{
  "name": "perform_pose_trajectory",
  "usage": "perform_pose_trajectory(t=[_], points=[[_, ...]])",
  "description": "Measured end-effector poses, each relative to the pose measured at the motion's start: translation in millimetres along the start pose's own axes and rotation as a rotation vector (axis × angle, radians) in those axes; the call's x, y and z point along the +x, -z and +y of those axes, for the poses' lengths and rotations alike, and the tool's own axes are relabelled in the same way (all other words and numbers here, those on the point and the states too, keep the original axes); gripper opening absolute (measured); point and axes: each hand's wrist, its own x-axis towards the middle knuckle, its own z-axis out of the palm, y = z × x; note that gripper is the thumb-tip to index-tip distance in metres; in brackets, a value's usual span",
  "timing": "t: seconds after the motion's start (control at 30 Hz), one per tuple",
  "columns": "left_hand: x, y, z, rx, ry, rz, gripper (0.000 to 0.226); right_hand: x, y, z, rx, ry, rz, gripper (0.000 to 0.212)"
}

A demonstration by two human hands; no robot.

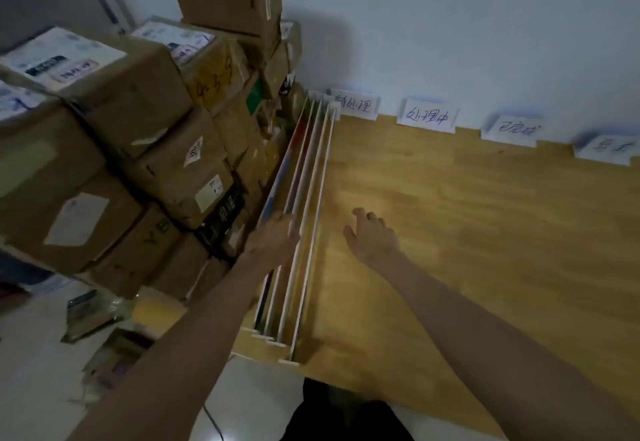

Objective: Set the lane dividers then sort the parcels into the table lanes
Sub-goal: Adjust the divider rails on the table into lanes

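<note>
Gripping one of the lane dividers (pixel 304 205) standing near-to-far at the table's (pixel 467 232) left edge, left hand (pixel 277 236) is nearer; right hand (pixel 372 238) hovers open just right.

The table (pixel 467 232) was seen to be of smooth, faintly glossy pale wood. The parcels (pixel 114 135) were made of matt brown cardboard with white paper labels. The lane dividers (pixel 313 205) were thin white-edged boards.

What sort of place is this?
Probably a small parcel-sorting room: taped cardboard parcels are stacked beside a wooden table, handwritten lane labels stand along the wall, and divider boards stand bunched at the table's edge.
</note>
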Motion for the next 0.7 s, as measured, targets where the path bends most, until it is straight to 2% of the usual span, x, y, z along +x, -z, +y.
perform_pose_trajectory(t=[0.17,0.37,0.47,0.7], points=[[24.0,-33.5,-6.6,0.040,-0.009,-0.039,0.025,23.7,-39.2,-13.8,0.051,-0.084,-0.098,0.044],[33.3,-68.4,-25.2,-0.038,0.059,-0.134,0.052,51.1,-79.9,-34.8,0.157,-0.146,-0.224,0.048],[34.1,-81.9,-31.7,-0.054,0.063,-0.136,0.061,57.9,-95.6,-41.8,0.222,-0.186,-0.267,0.041],[40.7,-97.0,-36.2,-0.117,0.119,-0.123,0.053,60.9,-114.2,-50.8,0.300,-0.293,-0.265,0.033]])
